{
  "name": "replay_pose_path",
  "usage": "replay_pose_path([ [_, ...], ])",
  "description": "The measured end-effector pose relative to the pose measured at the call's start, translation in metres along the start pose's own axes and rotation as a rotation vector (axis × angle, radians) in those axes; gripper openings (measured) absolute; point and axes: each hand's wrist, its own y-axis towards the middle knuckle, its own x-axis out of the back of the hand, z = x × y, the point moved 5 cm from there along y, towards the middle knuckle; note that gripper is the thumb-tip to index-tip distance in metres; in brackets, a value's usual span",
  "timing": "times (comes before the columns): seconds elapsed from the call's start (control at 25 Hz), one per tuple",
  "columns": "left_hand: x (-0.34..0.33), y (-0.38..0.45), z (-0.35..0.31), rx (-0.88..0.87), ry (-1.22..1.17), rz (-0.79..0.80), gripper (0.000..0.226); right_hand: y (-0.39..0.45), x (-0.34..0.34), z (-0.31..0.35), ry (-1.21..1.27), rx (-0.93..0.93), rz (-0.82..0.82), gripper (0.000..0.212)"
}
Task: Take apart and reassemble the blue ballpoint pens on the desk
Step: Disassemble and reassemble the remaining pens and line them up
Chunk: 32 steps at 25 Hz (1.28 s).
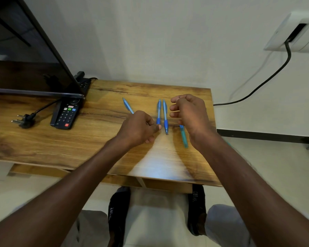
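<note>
Grip first, from where I sit: my left hand [138, 128] is curled over the bench [100, 139], thumb and fingers pinched at the near end of the left pen of the middle pair [158, 111], though whether the pinch has truly closed on the barrel I cannot tell from this angle. Working across from the left, a power plug [23, 120] and a remote control [67, 113] lie under the edge of a dark screen [30, 50], none of it part of the job. Next comes a blue pen [128, 105] lying at a slant, its near end hidden behind my left knuckles. Then the pair, side by side and almost touching, tips toward me; the right pen of the pair [165, 115] lies free. My right hand [189, 113] hovers just beside them with fingers loosely curled and holding nothing. Under its wrist a teal-blue pen part [183, 137] rests near the bench's right edge, partly hidden.

I judge the step in hand to be picking up one pen to unscrew it. To do it well I should lift the pen off the wood without nudging its neighbour, bring the right hand onto the upper barrel, twist at the dark blue sleeve, and keep any spring and refill over the bench, away from that right edge.
</note>
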Motion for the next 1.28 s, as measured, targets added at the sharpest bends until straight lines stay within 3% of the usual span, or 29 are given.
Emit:
replay_pose_path([
  [0.16, 0.000, -0.001, -0.003, -0.026, 0.062, -0.033, 0.017, 0.000, -0.001, -0.002, -0.029, 0.017, -0.001, 0.026],
  [0.28, 0.018, 0.002, 0.002, -0.005, 0.180, -0.200, 0.020, -0.001, -0.001, -0.002, -0.030, 0.012, 0.002, 0.024],
  [0.4, 0.047, 0.008, 0.022, 0.078, 0.225, -0.375, 0.029, -0.001, -0.003, -0.003, -0.037, 0.002, 0.028, 0.024],
  [0.52, 0.059, 0.009, 0.037, 0.223, 0.288, -0.433, 0.048, -0.003, -0.008, -0.005, -0.073, 0.003, 0.057, 0.023],
  [0.64, 0.049, 0.007, 0.036, 0.268, 0.329, -0.402, 0.053, -0.007, -0.011, -0.006, -0.133, 0.026, 0.085, 0.024],
  [1.08, 0.034, 0.009, 0.030, 0.219, 0.217, -0.264, 0.034, -0.012, -0.020, -0.005, -0.266, 0.137, 0.170, 0.021],
  [1.28, 0.041, -0.005, 0.015, 0.207, -0.104, -0.176, 0.026, -0.012, -0.022, -0.005, -0.306, 0.178, 0.170, 0.018],
])
